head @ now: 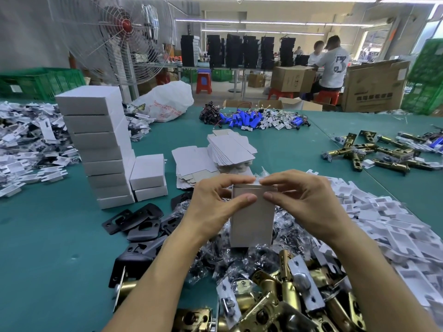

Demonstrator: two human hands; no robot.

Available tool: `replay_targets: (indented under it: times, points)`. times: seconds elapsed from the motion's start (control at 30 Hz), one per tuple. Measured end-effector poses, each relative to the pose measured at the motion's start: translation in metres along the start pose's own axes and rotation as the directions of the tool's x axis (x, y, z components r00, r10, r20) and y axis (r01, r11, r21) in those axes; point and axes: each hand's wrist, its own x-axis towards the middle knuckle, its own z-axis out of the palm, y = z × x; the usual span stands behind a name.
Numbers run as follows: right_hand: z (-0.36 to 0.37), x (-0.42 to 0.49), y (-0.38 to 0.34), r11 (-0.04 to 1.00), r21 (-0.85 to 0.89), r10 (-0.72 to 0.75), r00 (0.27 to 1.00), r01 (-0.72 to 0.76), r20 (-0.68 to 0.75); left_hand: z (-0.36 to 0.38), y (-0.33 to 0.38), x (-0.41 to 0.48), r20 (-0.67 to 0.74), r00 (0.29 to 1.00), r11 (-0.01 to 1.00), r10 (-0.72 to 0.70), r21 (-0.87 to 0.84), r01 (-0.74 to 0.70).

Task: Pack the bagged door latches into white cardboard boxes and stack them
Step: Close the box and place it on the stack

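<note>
Step in hand, as judged from the view: closing the upper end of the white box (251,224) over its bagged contents. The box is held in the air in front of the person, above the heap of bagged parts (215,259) and clear of the green table (48,236). The left hand (215,200) and the right hand (304,200) both grip its upper end. Each thumb presses on the near face just below the top edge, and the fingers curl over that edge to the far side. A wisp of clear bag film (260,174) shows above the edge between the fingertips, so the contents are probably not fully seated. Push the film down below the rim before folding. Fold the side tabs first, then tuck the flap squarely so no plastic is trapped in the seam. Support the lower end during tucking, since nothing bears it from below. The state of the flaps cannot be told, because the fingers cover them. Orientation: the long axis of the box runs roughly upright, near end low and far end high, with a broad face toward the camera. The end being worked points up and away from the person; the opposite end points down at the heap. Once closed, the box belongs flat on the short stack (148,176) beside the tall stack (100,144), to the left.
</note>
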Motion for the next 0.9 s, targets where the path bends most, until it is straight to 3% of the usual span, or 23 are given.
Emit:
replay_targets:
  times: [0.37, 0.53, 0.9]
  points:
    - [0.0018, 0.0004, -0.0029, 0.999, -0.021, -0.028, 0.999, 0.029, 0.023, -0.0016, 0.0017, 0.0013, -0.005, 0.997, 0.996, 0.071, 0.051, -0.070]
    - [0.0033, 0.0004, 0.0004, 1.000, -0.026, -0.003, 1.000, 0.004, 0.016, -0.0017, -0.0040, 0.0004, -0.004, 1.000, 0.998, -0.018, 0.062, 0.018]
    - [0.0026, 0.0005, -0.0032, 1.000, 0.023, 0.012, 1.000, -0.013, 0.020, -0.0009, -0.0041, 0.0000, -0.029, 1.000, 1.000, -0.006, 0.022, 0.006]
